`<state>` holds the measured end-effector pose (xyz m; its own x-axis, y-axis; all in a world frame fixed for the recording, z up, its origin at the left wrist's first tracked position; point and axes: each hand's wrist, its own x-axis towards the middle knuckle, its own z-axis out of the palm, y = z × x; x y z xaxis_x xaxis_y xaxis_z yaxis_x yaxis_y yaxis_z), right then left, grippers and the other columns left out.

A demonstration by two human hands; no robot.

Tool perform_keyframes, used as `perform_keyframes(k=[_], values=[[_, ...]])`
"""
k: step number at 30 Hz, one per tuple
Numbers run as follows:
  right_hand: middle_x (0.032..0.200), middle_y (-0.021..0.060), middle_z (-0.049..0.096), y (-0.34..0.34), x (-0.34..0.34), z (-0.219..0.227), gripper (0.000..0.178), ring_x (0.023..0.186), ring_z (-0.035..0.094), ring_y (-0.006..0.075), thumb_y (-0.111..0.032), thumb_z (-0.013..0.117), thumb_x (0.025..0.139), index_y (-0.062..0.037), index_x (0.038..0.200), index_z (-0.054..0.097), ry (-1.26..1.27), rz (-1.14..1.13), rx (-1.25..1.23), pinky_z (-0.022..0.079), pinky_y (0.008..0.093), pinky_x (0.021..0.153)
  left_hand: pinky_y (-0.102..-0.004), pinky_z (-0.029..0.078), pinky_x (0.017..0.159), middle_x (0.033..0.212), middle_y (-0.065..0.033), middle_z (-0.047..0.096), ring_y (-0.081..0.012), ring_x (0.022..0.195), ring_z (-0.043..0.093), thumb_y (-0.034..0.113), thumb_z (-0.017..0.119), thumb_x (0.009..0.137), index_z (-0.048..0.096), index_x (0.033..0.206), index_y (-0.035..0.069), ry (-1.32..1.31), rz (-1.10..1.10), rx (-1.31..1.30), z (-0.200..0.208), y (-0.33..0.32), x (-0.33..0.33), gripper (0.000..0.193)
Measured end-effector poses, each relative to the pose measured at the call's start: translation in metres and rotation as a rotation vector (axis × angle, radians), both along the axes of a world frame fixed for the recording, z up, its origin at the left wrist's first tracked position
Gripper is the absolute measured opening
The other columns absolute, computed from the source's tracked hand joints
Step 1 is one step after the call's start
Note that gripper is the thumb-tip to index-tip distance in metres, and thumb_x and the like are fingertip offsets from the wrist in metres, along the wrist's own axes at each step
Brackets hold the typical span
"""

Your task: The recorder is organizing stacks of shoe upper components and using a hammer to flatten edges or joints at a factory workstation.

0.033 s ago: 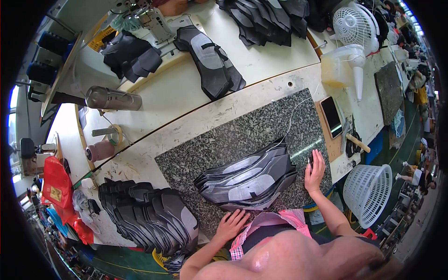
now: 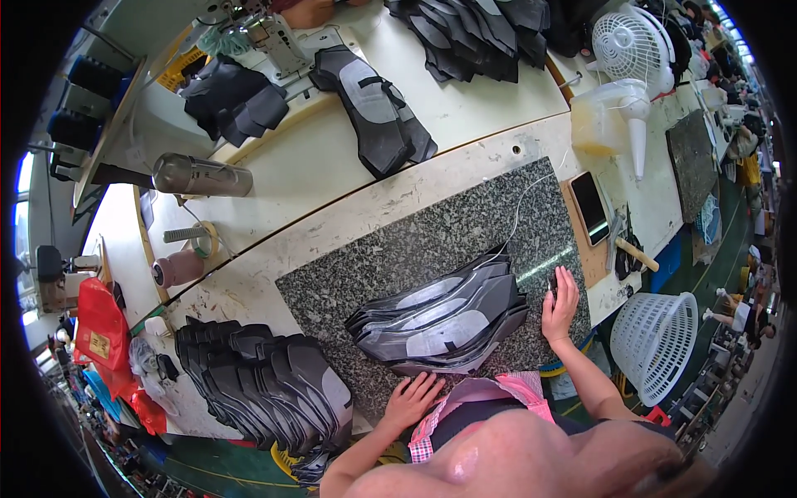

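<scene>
Stack of blk/gray pcs (image 2: 486,309) on speckled slab (image 2: 398,253), near edge: curved, fanned layers, lt-gray rounded patches (image 2: 444,335), small blk tab on top one. White thread (image 2: 517,209) runs onto far side. L hand (image 2: 413,401) beside stack, fingers apart. R hand (image 2: 562,307) at slab's R side, dark item (image 2: 553,287) by thumb, can't tell if gripped.

Pieces (image 2: 442,319), one stack: black and grey, overlapping, fanned; lying aslant on speckled slab (image 2: 398,245), just below frame centre.
</scene>
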<state>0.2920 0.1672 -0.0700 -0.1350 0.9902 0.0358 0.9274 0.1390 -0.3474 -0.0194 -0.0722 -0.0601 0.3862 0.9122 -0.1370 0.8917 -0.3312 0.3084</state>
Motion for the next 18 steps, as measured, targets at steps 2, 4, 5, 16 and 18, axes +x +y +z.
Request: perform_keyframes(k=[2,4,5,16,18], values=[[0.142,0.0163,0.047,0.0,0.0007,-0.0009,0.051,0.134,0.04,0.035,-0.019,0.047,0.094,-0.0026,0.142,0.044,0.004,0.002,0.002,0.027,0.0458,0.112,-0.0375,0.023,0.113,0.142,0.0042,0.051,-0.0124,0.137,0.037,0.045,0.057,0.094,0.053,0.14,0.028,0.0,0.002,0.001,-0.0025,-0.002,0.0009,0.049],[0.141,0.0163,0.047,0.0004,0.0014,-0.0009,0.05,0.133,0.041,0.0351,-0.019,0.047,0.094,-0.0027,0.142,0.045,0.004,0.003,0.008,0.028,0.0456,0.112,-0.0377,0.022,0.114,0.143,0.0042,0.051,-0.0126,0.137,0.037,0.044,0.057,0.094,0.053,0.14,0.028,-0.002,0.002,0.003,-0.0031,-0.0022,0.0014,0.049],[0.141,0.0163,0.047,0.0007,0.0019,-0.0009,0.05,0.133,0.041,0.0351,-0.019,0.047,0.094,-0.0027,0.142,0.045,0.004,0.003,0.009,0.028,0.0456,0.112,-0.038,0.022,0.114,0.143,0.004,0.05,-0.0129,0.138,0.037,0.043,0.056,0.094,0.053,0.14,0.028,0.007,-0.01,-0.005,-0.0033,-0.0024,0.0015,0.049],[0.14,0.0152,0.048,-0.0007,0.0015,-0.0046,0.046,0.132,0.042,0.0341,-0.018,0.042,0.098,-0.0037,0.141,0.046,-0.012,0.009,0.02,0.029,0.045,0.11,-0.0391,0.019,0.116,0.146,0.0032,0.048,-0.0141,0.139,0.035,0.04,0.054,0.095,0.051,0.142,0.028,0.003,-0.004,-0.015,-0.0048,-0.0077,0.0021,0.049],[0.14,0.0151,0.048,-0.0029,-0.0011,-0.0045,0.046,0.132,0.042,0.0338,-0.018,0.042,0.098,-0.0037,0.141,0.046,-0.011,0.011,0.019,0.029,0.0449,0.11,-0.0389,0.019,0.115,0.146,0.0031,0.048,-0.0141,0.139,0.035,0.04,0.055,0.094,0.051,0.142,0.028,0.022,-0.005,-0.004,-0.0046,-0.0106,-0.0002,0.049]])
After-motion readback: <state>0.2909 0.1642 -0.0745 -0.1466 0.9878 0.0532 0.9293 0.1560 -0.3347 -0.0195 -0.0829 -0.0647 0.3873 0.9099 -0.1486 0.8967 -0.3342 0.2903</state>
